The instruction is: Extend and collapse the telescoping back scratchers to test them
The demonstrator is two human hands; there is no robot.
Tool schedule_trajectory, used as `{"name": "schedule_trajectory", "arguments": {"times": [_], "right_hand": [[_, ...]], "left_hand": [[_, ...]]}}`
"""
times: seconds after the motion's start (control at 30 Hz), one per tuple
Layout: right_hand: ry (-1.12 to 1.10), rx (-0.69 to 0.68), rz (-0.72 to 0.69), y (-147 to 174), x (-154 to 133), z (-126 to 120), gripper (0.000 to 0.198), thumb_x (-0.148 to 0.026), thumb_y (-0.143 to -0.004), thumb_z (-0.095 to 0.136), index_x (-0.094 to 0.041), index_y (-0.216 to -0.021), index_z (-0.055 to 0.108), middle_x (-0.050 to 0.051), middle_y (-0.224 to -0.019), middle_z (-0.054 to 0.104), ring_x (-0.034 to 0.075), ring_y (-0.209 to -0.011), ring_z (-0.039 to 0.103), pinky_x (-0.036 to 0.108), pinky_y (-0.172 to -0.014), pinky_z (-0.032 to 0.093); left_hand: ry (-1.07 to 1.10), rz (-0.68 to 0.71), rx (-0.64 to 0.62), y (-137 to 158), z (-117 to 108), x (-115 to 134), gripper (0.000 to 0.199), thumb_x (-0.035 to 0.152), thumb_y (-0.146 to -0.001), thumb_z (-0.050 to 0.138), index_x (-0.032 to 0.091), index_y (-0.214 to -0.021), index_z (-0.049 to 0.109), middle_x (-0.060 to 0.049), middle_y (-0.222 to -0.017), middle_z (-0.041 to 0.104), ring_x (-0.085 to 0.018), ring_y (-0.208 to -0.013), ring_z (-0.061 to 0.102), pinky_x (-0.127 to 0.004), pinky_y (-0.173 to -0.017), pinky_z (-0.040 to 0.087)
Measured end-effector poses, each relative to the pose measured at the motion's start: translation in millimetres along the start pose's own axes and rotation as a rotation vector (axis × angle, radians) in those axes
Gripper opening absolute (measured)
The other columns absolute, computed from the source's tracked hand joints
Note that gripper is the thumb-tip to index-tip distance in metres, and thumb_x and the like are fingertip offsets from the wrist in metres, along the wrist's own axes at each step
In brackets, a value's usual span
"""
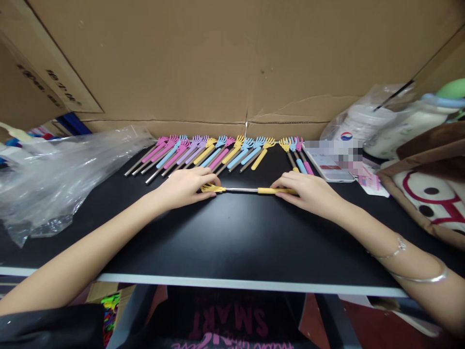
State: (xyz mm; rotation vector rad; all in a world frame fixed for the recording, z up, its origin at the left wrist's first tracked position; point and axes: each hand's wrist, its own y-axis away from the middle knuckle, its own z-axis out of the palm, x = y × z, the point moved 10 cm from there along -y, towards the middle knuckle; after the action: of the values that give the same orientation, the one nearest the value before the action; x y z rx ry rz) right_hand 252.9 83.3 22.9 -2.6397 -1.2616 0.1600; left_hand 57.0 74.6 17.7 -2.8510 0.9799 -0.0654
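A yellow back scratcher with a metal shaft lies level across the black table, between my two hands. My left hand pinches its clawed head between thumb and fingers. At the other end, my right hand grips the yellow handle, the fingertips covering its tip. Behind my left hand, several back scratchers in pink, blue, purple and yellow lie slanted in a row, claws toward the back; my hand hides some lower ends. Beyond my right hand is a smaller group with a blue back scratcher among yellow and pink ones.
A clear plastic bag spreads over the table's left. At the right are a phone, a white cup in plastic, a bottle and a brown bag. A cardboard wall rises behind the table.
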Motion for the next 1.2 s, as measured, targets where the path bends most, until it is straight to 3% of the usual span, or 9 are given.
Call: {"name": "schedule_trajectory", "arguments": {"times": [1.2], "right_hand": [[0.018,-0.031,-0.001,0.8,-1.4,1.2,0.022,-0.032,-0.094,0.042,-0.022,-0.098,0.061,0.005,-0.092,0.065,0.017,-0.085,0.060,0.028,-0.067,0.044]], "left_hand": [[-0.068,0.065,0.038,-1.1,-1.2,8.7,0.029,0.044,-0.096,0.041,0.023,-0.105,0.059,-0.002,-0.104,0.063,-0.014,-0.087,0.061,-0.022,-0.065,0.040]]}}
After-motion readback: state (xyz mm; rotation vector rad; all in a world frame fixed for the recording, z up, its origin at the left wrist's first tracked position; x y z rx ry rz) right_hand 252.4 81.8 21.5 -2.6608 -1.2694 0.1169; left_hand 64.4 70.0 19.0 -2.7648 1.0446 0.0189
